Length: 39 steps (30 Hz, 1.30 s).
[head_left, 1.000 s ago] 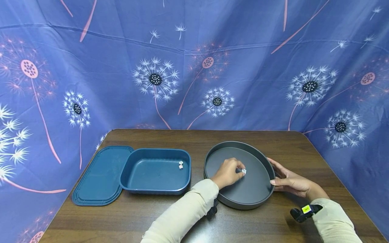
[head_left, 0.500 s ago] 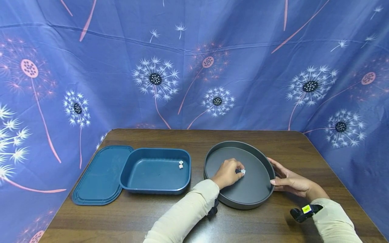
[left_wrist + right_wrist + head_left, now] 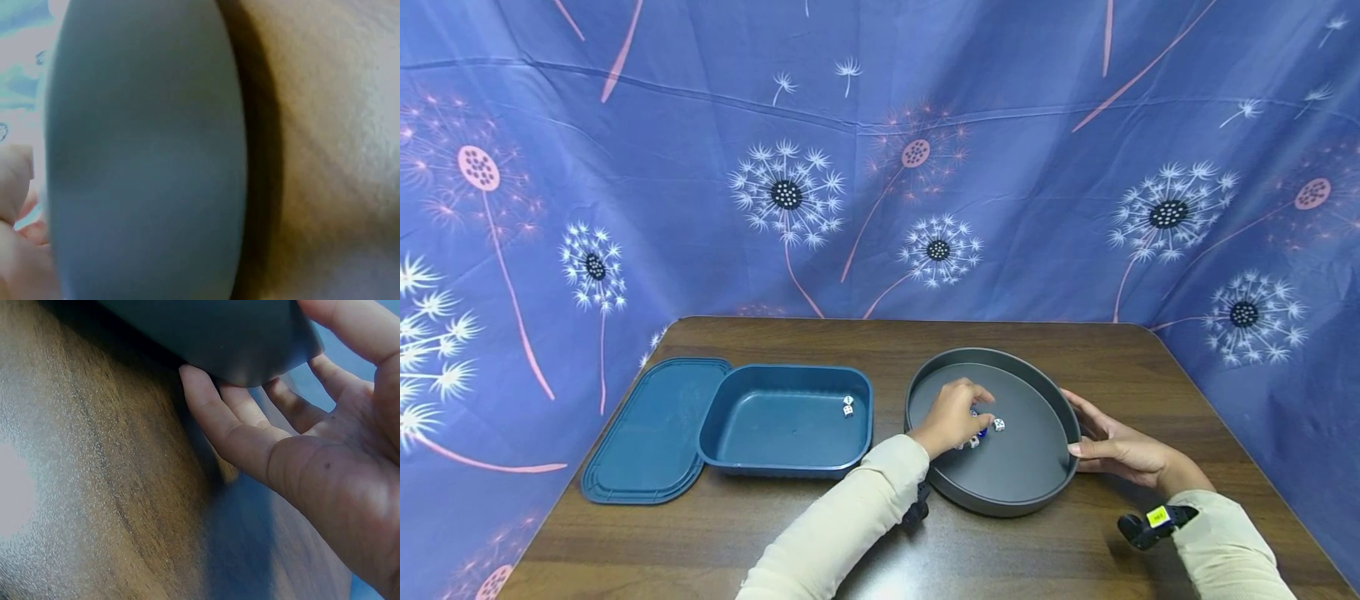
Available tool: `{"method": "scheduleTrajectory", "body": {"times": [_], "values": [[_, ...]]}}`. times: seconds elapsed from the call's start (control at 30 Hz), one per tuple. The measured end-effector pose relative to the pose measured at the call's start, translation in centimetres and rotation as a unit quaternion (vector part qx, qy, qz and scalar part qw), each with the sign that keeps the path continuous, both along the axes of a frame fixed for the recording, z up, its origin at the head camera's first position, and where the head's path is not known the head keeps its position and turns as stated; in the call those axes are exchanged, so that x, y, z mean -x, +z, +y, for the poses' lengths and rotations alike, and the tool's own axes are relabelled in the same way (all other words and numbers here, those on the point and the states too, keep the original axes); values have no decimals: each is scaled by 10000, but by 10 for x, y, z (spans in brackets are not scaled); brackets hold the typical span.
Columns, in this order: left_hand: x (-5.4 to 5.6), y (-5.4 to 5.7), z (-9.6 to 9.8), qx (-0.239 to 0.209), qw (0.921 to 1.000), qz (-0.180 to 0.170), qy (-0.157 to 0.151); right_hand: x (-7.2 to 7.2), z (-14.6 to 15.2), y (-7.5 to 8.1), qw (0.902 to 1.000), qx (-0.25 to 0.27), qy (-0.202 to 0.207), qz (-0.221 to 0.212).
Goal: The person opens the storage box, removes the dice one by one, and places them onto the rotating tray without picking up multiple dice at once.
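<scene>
A round dark grey pan (image 3: 1022,467) stands on the table in the head view. My left hand (image 3: 955,415) reaches into it, thumb and fingers parted above a small cluster of dice (image 3: 975,441), white and blue, partly hidden beneath. Just beyond the thumb tip, a white die (image 3: 999,425) lies on the pan floor. At the pan's right side, my right hand (image 3: 1123,450) grips the rim, thumb on top; the right wrist view shows fingers (image 3: 212,412) under the wall. The pan's wall (image 3: 147,150) blocks much of the left wrist view.
Left of the pan sits a blue rectangular container (image 3: 775,437) with two white dice (image 3: 847,406) inside near its right wall. A matching blue lid (image 3: 643,433) lies flat beside it, at the left of the wooden table (image 3: 760,542). A patterned cloth (image 3: 880,167) hangs behind.
My left hand has shifted slightly left and its fingers have parted, revealing several dice beneath; the white die at its fingertips now lies apart. The right hand keeps its grip on the pan.
</scene>
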<state>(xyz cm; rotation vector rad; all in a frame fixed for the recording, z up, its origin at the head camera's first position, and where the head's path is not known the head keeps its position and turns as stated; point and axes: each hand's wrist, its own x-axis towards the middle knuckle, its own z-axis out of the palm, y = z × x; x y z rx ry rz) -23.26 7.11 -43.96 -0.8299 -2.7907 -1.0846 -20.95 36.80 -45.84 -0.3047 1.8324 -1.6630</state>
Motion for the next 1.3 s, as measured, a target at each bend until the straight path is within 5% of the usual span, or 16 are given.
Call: {"method": "scheduleTrajectory", "body": {"times": [0.2,0.63,0.83,1.07,1.3], "values": [[3,8,-22,-444,9982,-409,-59,0,0,1,10000,36,5,30],[10,18,-70,-855,9944,-521,326,-1,-1,1,9999,131,-2,-68],[9,20,-97,-1004,9887,-443,1026,-1,-1,-2,9999,133,20,-49],[10,16,-129,-1387,9726,-376,1825,-1,-1,-1,9998,204,88,21],[9,3,-155,-1128,9654,-547,2285,-1,-1,-1,9998,188,21,-44]]}}
